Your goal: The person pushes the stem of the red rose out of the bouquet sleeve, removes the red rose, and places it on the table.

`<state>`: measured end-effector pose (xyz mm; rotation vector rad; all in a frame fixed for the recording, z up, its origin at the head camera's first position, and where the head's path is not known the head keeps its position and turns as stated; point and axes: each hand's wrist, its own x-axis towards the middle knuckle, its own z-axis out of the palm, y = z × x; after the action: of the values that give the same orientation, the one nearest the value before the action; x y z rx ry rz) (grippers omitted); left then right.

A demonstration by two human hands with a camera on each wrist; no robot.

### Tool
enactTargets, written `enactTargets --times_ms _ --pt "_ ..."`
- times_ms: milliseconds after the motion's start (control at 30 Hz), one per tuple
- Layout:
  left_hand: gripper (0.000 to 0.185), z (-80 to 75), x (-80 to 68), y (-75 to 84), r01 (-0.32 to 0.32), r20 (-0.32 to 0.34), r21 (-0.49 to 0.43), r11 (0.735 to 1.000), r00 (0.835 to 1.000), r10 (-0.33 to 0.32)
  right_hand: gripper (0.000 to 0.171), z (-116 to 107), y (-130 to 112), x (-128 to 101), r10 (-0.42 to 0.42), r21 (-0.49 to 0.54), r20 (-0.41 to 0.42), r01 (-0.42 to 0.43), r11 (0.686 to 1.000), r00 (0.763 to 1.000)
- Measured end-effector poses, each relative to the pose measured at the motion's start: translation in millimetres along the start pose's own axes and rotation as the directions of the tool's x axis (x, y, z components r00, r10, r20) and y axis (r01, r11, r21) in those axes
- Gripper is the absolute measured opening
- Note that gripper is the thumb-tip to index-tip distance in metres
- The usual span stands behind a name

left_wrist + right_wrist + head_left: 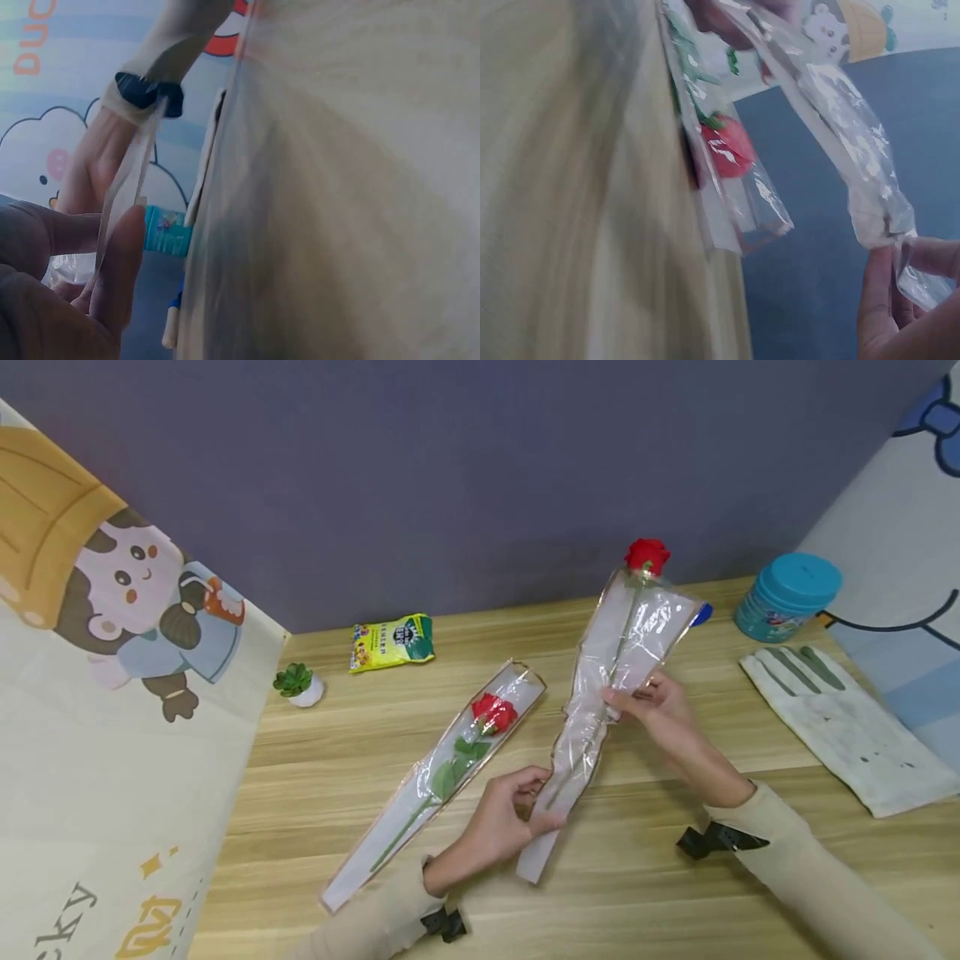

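Left hand (504,822) pinches the sleeve's (611,693) narrow lower end; from there the sleeve runs toward one o'clock, its rose (647,555) (poking out the top) farthest away. Right hand (660,706) pinches it mid-length, above the table (675,877).

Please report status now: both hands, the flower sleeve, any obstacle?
Left hand grips lower end of held rose sleeve. Right hand pinches its middle. Second wrapped rose lies beside on table, apart.

Red rose (647,555) poking from crinkled clear sleeve (609,685), tilted above table
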<state>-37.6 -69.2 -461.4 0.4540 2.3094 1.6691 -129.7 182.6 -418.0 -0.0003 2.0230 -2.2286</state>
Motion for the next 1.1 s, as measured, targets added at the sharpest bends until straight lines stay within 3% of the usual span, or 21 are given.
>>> enactTargets --times_ms 100,233,333,500,733,1100 --pt "0.051 4.6 -3.1 -2.7 0.034 0.043 -0.021 0.999 0.999 -0.033 0.02 -5.9 -4.5 4.3 -0.032 0.14 -0.021 0.034 0.99 0.999" --pt "0.057 5.9 -1.9 -2.9 0.038 0.083 -0.027 0.999 0.996 -0.036 0.021 -12.9 -9.7 6.7 -0.061 0.215 -0.038 0.068 0.974 0.997" --pt "0.066 2.9 2.4 0.0 0.028 0.088 -0.032 0.999 0.996 -0.026 0.021 -14.5 -11.5 7.0 -0.061 0.205 -0.03 0.066 0.977 0.998" --pt "0.069 -2.9 13.4 8.9 0.039 0.085 -0.125 0.991 0.996 -0.028 0.022 -13.6 -11.9 7.3 -0.052 0.189 -0.028 0.056 0.98 0.998" --pt "0.059 -8.4 33.8 22.8 0.013 -0.014 -0.127 0.992 1.0 -0.015 0.023 -10.7 -9.7 7.3 -0.048 0.131 -0.028 0.051 0.99 0.998" --pt "0.066 -5.3 45.9 28.0 0.018 0.041 -0.128 0.992 0.999 -0.013 0.023 -7.9 -9.1 5.5 -0.037 0.092 -0.03 0.04 0.995 0.999"
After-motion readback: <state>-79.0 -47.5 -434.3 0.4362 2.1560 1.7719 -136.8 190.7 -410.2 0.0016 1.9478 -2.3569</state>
